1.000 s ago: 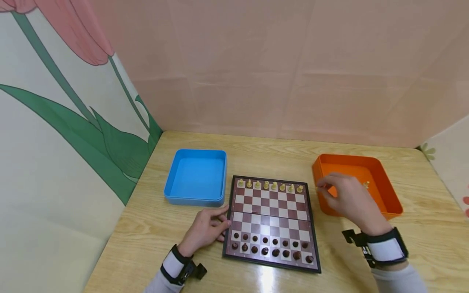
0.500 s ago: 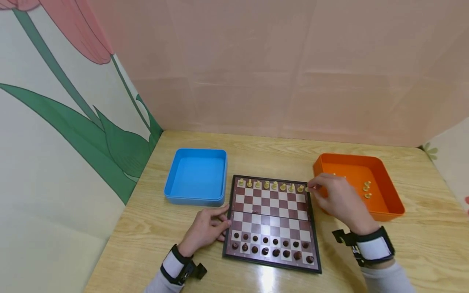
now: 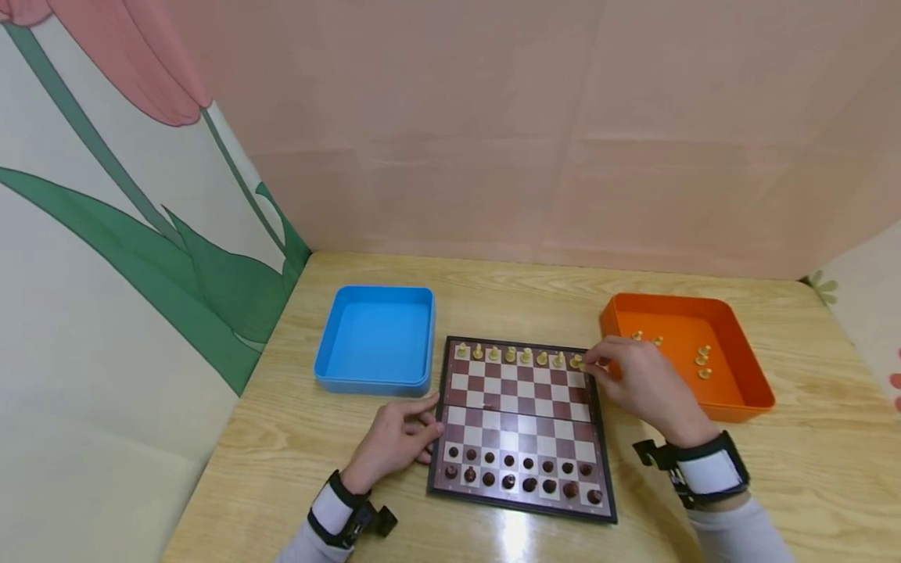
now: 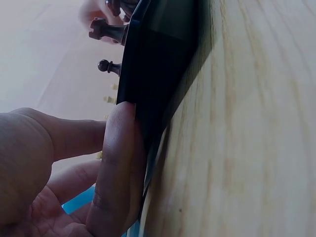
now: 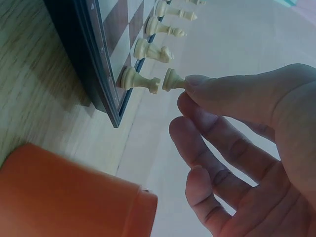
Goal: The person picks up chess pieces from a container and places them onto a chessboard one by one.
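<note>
My right hand pinches a cream chess piece between thumb and fingertips; its top is hidden by them. The piece hovers base-first above the far right corner of the chessboard, just past the top of a cream rook and apart from the board. My left hand grips the board's left edge, with the thumb and index fingertips at the rim and other fingers curled beside it. Cream pieces line the far row. Dark pieces, including a dark rook and dark pawn, fill the two near rows.
An orange box holding several small cream pieces stands right of the board, partly behind my right hand. At the left back is a blue box with nothing visible inside. All rest on a wooden table against a draped wall.
My right hand has come left from over the orange box to the board's far right corner, carrying the cream chess piece. More pieces in the box now show. My left hand stays put.
</note>
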`<state>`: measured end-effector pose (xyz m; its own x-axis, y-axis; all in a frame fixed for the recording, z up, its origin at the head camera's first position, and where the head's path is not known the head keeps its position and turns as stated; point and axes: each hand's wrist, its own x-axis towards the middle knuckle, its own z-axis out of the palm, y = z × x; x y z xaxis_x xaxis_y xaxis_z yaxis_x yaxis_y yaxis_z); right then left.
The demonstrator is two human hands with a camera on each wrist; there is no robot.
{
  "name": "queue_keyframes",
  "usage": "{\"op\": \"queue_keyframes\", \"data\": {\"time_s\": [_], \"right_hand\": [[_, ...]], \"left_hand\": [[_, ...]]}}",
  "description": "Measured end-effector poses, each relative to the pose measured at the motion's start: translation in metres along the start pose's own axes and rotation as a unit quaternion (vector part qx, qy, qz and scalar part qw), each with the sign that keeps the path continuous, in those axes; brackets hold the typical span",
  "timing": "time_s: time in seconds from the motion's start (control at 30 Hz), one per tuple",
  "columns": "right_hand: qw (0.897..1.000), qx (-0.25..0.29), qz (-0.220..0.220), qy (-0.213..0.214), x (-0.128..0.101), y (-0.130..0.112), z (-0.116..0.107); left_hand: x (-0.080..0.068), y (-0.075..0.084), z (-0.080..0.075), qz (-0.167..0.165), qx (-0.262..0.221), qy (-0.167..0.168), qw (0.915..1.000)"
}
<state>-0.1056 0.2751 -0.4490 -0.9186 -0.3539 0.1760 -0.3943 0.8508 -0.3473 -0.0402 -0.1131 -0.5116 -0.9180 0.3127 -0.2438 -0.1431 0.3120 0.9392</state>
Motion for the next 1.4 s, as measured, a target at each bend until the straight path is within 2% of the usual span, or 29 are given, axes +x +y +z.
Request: {"op": "queue_keyframes", "data": {"time_s": [0.63, 0.8, 1.4], "right_hand": [[0.998, 0.032, 0.008, -0.054, 0.003, 0.002, 0.014], [0.998, 0.033, 0.007, -0.054, 0.003, 0.001, 0.016], [0.997, 0.039, 0.018, -0.061, 0.004, 0.004, 0.017]], "left_hand": [[-0.002, -0.002, 0.001, 0.012, -0.004, 0.002, 0.9999], [-0.002, -0.001, 0.001, 0.004, -0.005, 0.006, 1.0000], [-0.001, 0.000, 0.001, 0.007, -0.008, 0.006, 0.9999]]}}
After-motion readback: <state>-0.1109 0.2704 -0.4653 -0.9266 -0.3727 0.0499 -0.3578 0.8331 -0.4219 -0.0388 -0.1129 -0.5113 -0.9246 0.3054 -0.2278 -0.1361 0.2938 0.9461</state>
